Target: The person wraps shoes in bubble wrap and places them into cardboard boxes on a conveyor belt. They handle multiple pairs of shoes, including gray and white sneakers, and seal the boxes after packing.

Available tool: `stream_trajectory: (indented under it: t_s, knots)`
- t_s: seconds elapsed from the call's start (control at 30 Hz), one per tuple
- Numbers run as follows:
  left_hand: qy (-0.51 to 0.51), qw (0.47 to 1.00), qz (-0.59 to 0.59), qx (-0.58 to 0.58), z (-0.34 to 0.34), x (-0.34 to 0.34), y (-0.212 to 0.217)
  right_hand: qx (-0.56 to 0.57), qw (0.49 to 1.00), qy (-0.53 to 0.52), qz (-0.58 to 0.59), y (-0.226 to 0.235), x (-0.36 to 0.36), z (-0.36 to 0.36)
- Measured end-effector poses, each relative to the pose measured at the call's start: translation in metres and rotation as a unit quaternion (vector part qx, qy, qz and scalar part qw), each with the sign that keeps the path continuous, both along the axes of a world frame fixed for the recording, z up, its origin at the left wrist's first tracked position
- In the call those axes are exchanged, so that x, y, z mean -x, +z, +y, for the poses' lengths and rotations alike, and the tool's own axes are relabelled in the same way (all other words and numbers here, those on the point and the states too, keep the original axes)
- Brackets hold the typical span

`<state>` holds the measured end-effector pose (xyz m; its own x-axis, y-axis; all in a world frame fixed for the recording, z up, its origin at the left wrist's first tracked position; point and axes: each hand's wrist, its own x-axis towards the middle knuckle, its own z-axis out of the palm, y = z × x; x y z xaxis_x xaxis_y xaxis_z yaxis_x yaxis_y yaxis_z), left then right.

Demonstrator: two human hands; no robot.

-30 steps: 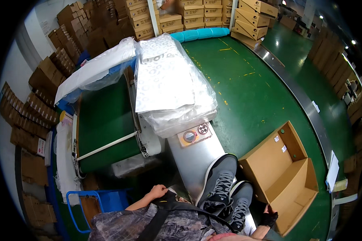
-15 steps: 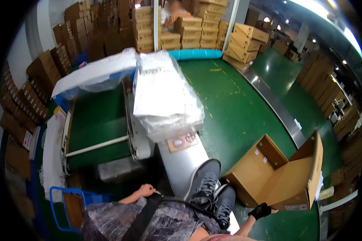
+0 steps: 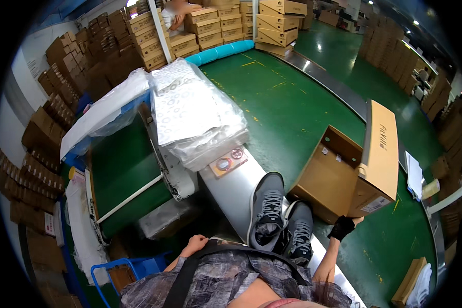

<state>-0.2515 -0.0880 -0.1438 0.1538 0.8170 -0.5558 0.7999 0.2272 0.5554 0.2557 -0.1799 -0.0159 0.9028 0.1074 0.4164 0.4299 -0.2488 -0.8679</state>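
Overhead lighting, mod. bright at centre; ceiling lamps [image 3: 415, 22] vis. upper R. I note glare on white sheets [image 3: 185, 108], detail partly washed out; sheen on my metal tabletop [image 3: 236, 187], deep shadow adj. on L. Far R stacks [image 3: 382, 49] dim, soft. Fisheye dist.: edges bowed, corners black. Dark glove on my R grip [image 3: 344, 227]: min. detail.

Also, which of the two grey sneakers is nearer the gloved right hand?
The right-hand sneaker, beside the open shoebox; the other lies further left, farther from the gloved hand.
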Motion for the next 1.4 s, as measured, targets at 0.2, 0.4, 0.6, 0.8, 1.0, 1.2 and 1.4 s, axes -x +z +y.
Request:
stream_trajectory:
  t_s: [0.2, 0.4, 0.6, 0.8, 1.0, 1.2, 1.4]
  knots:
    - [-0.022, 0.999, 0.006, -0.03, 0.009, -0.004, 0.002, -0.151, 0.98, -0.054, 0.115, -0.048, -0.053, -0.027]
    - [-0.048, 0.999, 0.019, -0.005, 0.022, -0.014, -0.008, -0.417, 0.778, 0.0, 0.469, -0.059, -0.069, -0.062]
    - [-0.06, 0.998, 0.024, -0.007, 0.031, -0.029, 0.017, -0.406, 0.805, -0.06, 0.428, -0.084, -0.051, -0.07]
    - [-0.052, 0.998, 0.023, -0.005, 0.025, -0.017, -0.005, -0.099, 0.981, -0.134, 0.097, -0.04, -0.021, -0.012]
    - [-0.075, 0.997, 0.014, 0.009, 0.03, -0.026, -0.002, 0.028, 0.995, -0.08, -0.062, -0.057, -0.03, -0.03]
    - [-0.043, 0.999, 0.015, 0.006, 0.031, -0.021, 0.003, -0.147, 0.971, -0.095, 0.165, -0.009, -0.027, -0.037]
    - [-0.033, 0.999, 0.014, 0.022, 0.029, -0.021, -0.001, -0.178, 0.928, 0.061, 0.321, -0.144, -0.089, -0.101]
